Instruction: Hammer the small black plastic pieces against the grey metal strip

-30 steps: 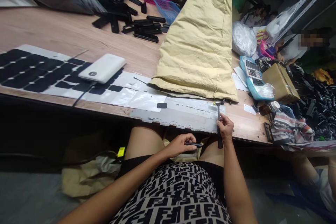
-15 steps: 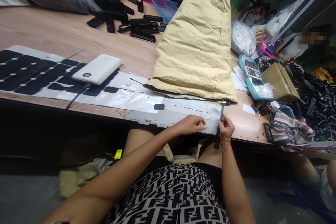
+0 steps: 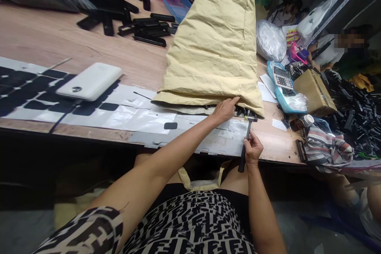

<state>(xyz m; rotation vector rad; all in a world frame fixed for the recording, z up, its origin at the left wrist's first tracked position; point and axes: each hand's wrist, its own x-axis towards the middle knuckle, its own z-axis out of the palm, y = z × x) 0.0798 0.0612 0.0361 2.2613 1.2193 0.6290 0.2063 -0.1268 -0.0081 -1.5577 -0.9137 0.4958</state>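
My left hand (image 3: 225, 110) is at the mouth of a large pale yellow cloth bag (image 3: 211, 51), its fingers gripping the lifted lower edge. Dark small parts (image 3: 242, 111) show under that edge, mostly hidden inside. In my right hand (image 3: 254, 149) is a small hammer (image 3: 243, 159) with a black handle, held upright, its yellow-tipped head near the bag's mouth. Below both hands a grey sheet (image 3: 178, 139) lies along the table's front edge.
On the left, a white power bank (image 3: 89, 81) with a cable rests on sheets of black stickers (image 3: 18, 91). Black parts (image 3: 145, 29) and a blue basket (image 3: 175, 4) are behind. To the right are a calculator (image 3: 282, 78), a cardboard box (image 3: 312, 89) and a striped cloth (image 3: 327, 145).
My left hand has moved forward from above the grey sheet to the bag's edge, which is now raised and shows dark parts. My right hand still holds the hammer. The view has shifted slightly.
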